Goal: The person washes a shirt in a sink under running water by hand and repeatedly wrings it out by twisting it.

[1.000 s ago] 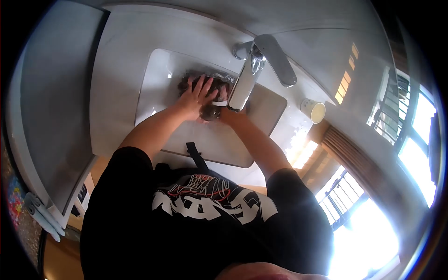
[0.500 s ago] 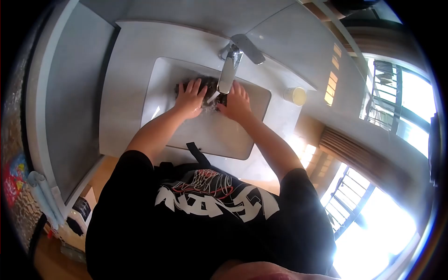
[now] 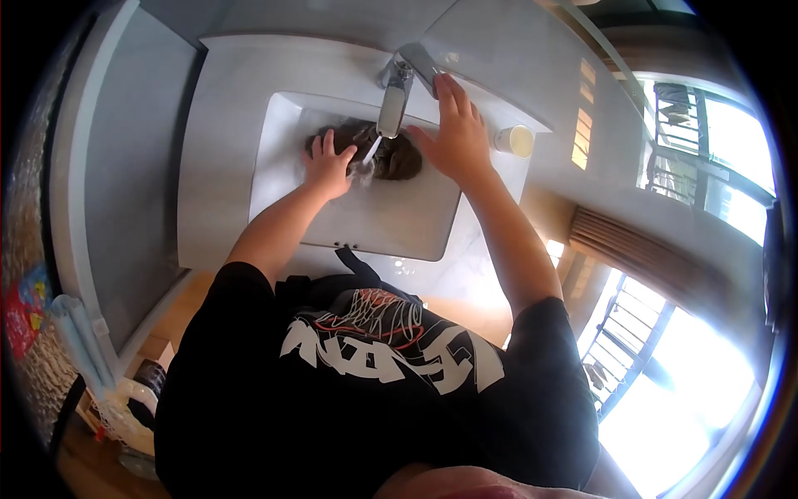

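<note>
A dark brown, wet bundle [image 3: 395, 158] lies in the white sink [image 3: 374, 224], under the spout of a chrome faucet [image 3: 392, 104]. Water runs from the spout onto it. My left hand [image 3: 329, 166] rests with spread fingers at the bundle's left end. Raised to the right of the spout, my right hand [image 3: 457, 129] is open, its fingertips at the end of the faucet's lever [image 3: 420, 66]. Whether those fingertips touch the lever is hard to tell.
A pale cup [image 3: 515, 141] stands on the counter right of the sink. A grey panel [image 3: 145, 166] rises at the left. Light blue rolled cloths [image 3: 81, 341] hang at the lower left. Bright barred windows are on the right.
My right hand has left the dark bundle and moved up and right to the faucet lever. My left hand remains at the bundle's left part. The view has shifted.
</note>
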